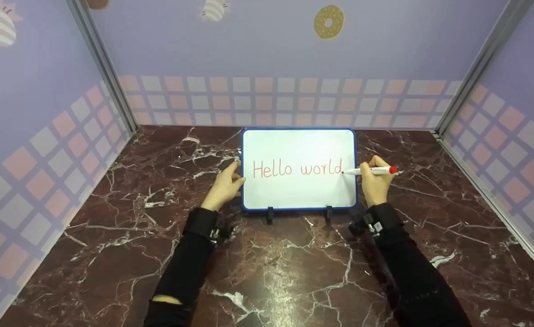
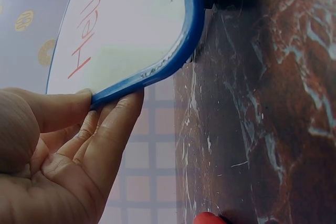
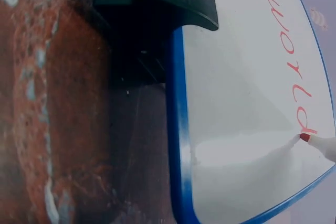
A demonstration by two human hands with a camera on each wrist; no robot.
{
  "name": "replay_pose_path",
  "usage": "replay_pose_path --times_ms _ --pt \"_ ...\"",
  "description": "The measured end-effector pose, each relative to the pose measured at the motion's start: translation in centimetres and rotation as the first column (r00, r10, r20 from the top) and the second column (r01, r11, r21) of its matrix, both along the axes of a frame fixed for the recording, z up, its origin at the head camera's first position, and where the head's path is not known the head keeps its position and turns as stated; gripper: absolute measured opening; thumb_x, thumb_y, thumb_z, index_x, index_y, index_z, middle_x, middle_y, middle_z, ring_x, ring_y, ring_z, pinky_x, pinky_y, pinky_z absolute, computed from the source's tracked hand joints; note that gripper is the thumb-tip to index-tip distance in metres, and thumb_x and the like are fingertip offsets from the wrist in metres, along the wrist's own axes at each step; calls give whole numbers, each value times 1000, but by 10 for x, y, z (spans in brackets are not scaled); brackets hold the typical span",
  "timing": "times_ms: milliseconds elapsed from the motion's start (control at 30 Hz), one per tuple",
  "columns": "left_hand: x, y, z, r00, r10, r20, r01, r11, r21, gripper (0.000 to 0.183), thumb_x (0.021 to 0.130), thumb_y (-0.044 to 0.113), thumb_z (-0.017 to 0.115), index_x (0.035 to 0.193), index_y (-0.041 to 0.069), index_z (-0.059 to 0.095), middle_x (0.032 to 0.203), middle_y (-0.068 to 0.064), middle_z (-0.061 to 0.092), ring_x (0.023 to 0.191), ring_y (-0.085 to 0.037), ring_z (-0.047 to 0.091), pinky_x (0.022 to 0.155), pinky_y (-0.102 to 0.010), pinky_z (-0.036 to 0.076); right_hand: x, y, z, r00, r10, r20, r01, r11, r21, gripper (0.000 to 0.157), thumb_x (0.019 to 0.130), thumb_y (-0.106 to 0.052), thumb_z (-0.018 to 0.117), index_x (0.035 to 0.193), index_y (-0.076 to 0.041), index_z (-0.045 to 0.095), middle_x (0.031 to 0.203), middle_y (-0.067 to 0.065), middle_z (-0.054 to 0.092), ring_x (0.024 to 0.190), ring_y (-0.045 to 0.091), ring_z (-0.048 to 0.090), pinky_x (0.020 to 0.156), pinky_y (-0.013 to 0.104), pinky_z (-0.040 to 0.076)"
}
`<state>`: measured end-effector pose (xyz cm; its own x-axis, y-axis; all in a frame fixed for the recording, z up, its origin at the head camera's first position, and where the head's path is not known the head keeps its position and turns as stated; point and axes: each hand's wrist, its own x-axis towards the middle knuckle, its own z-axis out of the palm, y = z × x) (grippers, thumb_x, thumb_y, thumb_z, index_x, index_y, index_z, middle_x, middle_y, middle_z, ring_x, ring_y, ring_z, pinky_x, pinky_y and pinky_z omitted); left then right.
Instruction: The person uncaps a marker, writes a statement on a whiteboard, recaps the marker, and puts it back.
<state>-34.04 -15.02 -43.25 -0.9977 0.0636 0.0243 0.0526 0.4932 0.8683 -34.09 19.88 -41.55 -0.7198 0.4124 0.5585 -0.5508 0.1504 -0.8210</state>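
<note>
A small whiteboard with a blue frame leans on a stand with two black clips. Red handwriting across it reads "Hello world". My left hand pinches the board's left edge, thumb on the front and fingers behind, as the left wrist view shows at the blue frame. On the right, my right hand grips a white marker with a red end. Its red tip meets the board at the foot of the letter "d". The right hand itself is outside the right wrist view.
The board stands on a dark red marbled tabletop. Behind it rises a lilac wall with checked tiles, with side walls left and right. A red object, only partly visible, lies at the bottom of the left wrist view.
</note>
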Motion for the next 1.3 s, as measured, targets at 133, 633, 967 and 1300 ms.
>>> replay_pose_path --times_ms 133,633,967,1300 --pt "2 -1 1 1000 -6 11 6 1000 13 53 102 4 49 152 2 31 127 -33 54 114 -44 61 90 -47 60 -1 3 2 1000 20 -13 -21 998 -66 24 81 14 50 64 18 33 46 -8 48 40 2 50 38 15 42" --pt "2 0 1 1000 -2 0 2 1000 23 54 101 3 49 152 0 31 125 -34 56 112 -45 62 89 -47 61 -10 7 2 1000 5 -8 -6 998 -67 26 88 11 55 71 20 38 50 -8 49 44 0 48 42 13 42" --pt "2 -1 2 1000 -15 -14 15 1000 26 54 101 2 48 152 -1 30 125 -34 55 114 -44 61 89 -47 60 -11 8 1 999 21 -30 -23 997 -68 26 85 13 53 68 21 36 48 -8 50 43 0 52 42 14 45" --pt "1 -1 2 1000 -5 -16 4 1000 -14 53 101 3 50 151 -2 32 124 -34 57 112 -45 62 87 -47 62 -7 8 3 1000 8 -11 -8 1000 -18 24 80 16 51 64 20 34 45 -9 47 39 0 50 39 13 42"
